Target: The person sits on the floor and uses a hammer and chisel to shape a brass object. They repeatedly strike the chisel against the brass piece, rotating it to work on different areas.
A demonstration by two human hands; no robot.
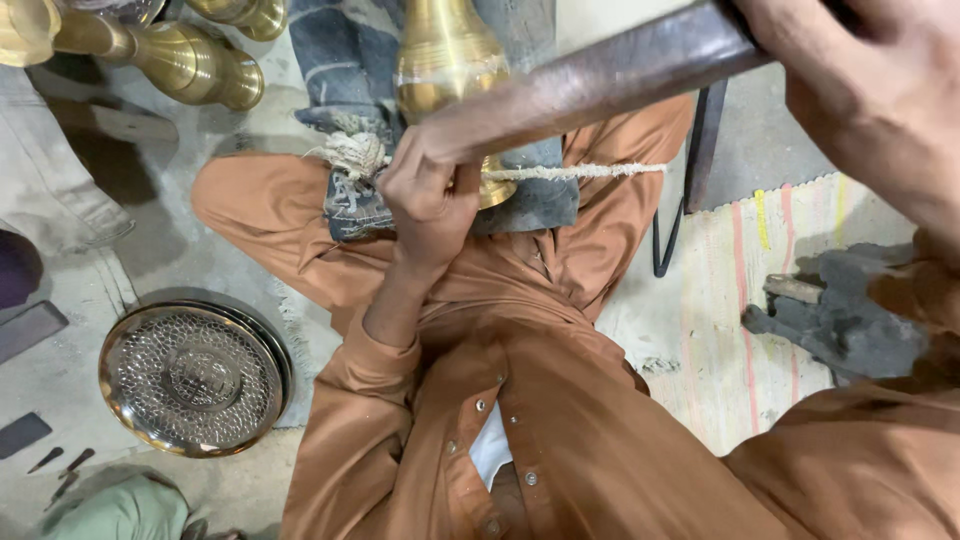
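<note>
I sit cross-legged in orange-brown clothes. A brass vase (447, 60) rests on a folded blue denim cloth (352, 60) over my lap, bound by a pale rope (580, 172) with a knot on the left. My left hand (428, 195) is closed against the vase's lower part, gripping what seems a small tool that I cannot make out. My right hand (870, 90), close to the camera at the upper right, grips the handle of a dark wooden mallet or hammer (600, 85) whose shaft slants down-left to the left hand.
Several more brass vases (190, 62) lie at the top left. An engraved round metal tray (190, 378) sits on the floor at the left, with small dark tools (60, 462) near it. A striped mat (750, 300) and a dark iron block (850, 320) lie at the right.
</note>
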